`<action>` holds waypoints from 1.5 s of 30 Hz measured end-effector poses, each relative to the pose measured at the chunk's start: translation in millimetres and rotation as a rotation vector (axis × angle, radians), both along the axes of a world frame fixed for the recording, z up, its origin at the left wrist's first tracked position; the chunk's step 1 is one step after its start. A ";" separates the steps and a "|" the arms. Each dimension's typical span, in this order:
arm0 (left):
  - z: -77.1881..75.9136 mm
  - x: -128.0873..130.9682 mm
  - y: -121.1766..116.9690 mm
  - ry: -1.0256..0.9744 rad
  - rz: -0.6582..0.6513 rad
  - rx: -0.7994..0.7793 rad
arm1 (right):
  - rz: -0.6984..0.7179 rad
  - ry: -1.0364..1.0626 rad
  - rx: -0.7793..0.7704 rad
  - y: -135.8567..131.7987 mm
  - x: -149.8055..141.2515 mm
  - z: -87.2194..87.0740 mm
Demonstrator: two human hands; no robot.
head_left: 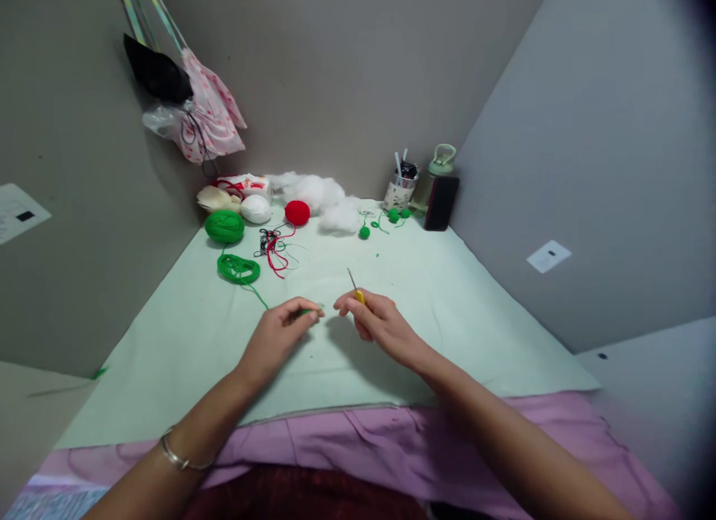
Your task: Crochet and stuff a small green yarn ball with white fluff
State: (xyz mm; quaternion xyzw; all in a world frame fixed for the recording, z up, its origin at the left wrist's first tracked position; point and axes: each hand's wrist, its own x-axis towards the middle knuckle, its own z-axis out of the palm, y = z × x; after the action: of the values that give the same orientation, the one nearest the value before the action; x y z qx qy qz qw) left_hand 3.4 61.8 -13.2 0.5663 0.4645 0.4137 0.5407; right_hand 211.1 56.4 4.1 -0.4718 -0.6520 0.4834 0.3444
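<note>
My left hand (288, 327) is closed in a pinch on green yarn (258, 296) above the near middle of the table. That strand trails back to a loose green coil (239, 269), beside a green yarn ball (224, 226). My right hand (377, 318) is closed round the yellow handle of a crochet hook (359, 295), its thin metal shaft pointing up and away. A small gap lies between the fingertips of the two hands. What sits at the left fingertips is too small to make out fully.
At the back are a red yarn ball (297, 212), a white yarn ball (256, 209), and white stuffing (316, 194). Small green crocheted pieces (394, 215) lie near a pen cup (400, 190), a bottle (441, 162) and a phone (441, 204). Grey partitions enclose the table.
</note>
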 end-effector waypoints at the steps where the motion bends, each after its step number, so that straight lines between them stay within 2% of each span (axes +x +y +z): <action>1: -1.0 -4.9 2.1 -0.068 0.056 -0.028 | 0.039 -0.109 0.082 1.8 3.2 -1.0; 4: -0.7 -15.3 5.6 -0.246 0.143 -0.120 | 0.172 -0.460 0.321 9.9 11.2 -5.5; 5: 0.6 -16.6 5.8 -0.290 0.145 -0.151 | 0.166 -0.586 0.390 13.9 13.4 -8.0; 7: 3.8 -15.9 5.3 -0.353 0.132 -0.193 | 0.052 -0.846 0.478 22.9 17.4 -14.5; 10: 6.7 -10.5 3.7 -0.407 0.131 -0.221 | 0.004 -0.956 0.468 34.3 23.6 -26.4; 13: 5.2 -5.4 2.7 -0.440 0.132 -0.225 | -0.011 -0.947 0.441 37.9 29.3 -34.4; 15: 3.6 -3.2 2.3 -0.456 0.126 -0.221 | -0.043 -0.884 0.430 36.7 31.1 -33.4; 18: 3.0 -0.5 1.2 -0.463 0.109 -0.208 | -0.056 -0.517 0.309 31.6 29.8 -20.8; 21: 4.4 2.8 -0.7 -0.446 0.108 -0.160 | 0.055 -0.152 0.091 23.5 25.4 -3.0; 24: 5.3 6.6 -2.4 -0.419 0.118 -0.126 | 0.200 -0.051 -0.017 15.4 20.8 8.2; 29: 3.7 13.0 -3.2 -0.352 0.091 -0.078 | 0.242 -0.014 -0.071 8.4 12.8 13.3; 33: 2.8 16.8 -4.7 -0.298 0.034 -0.043 | 0.285 -0.016 -0.010 5.8 6.0 17.7; 37: 4.0 17.4 -6.5 -0.318 0.039 -0.066 | 0.290 -0.037 0.038 7.8 6.3 17.2; 41: 4.4 16.6 -4.7 -0.362 0.052 -0.109 | 0.187 -0.174 0.069 19.0 16.1 8.9; 43: 4.2 17.1 -3.4 -0.409 0.066 -0.134 | 0.091 -0.296 0.162 23.9 20.2 4.1; 45: 4.1 18.4 -3.0 -0.431 0.076 -0.145 | 0.002 -0.326 0.261 24.4 20.2 0.7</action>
State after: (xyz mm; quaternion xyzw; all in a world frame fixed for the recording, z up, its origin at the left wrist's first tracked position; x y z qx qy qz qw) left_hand 21.8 58.8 -9.1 0.4068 0.3875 0.5108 0.6507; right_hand 231.3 80.8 4.8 -0.4944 -0.7567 0.3126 0.2920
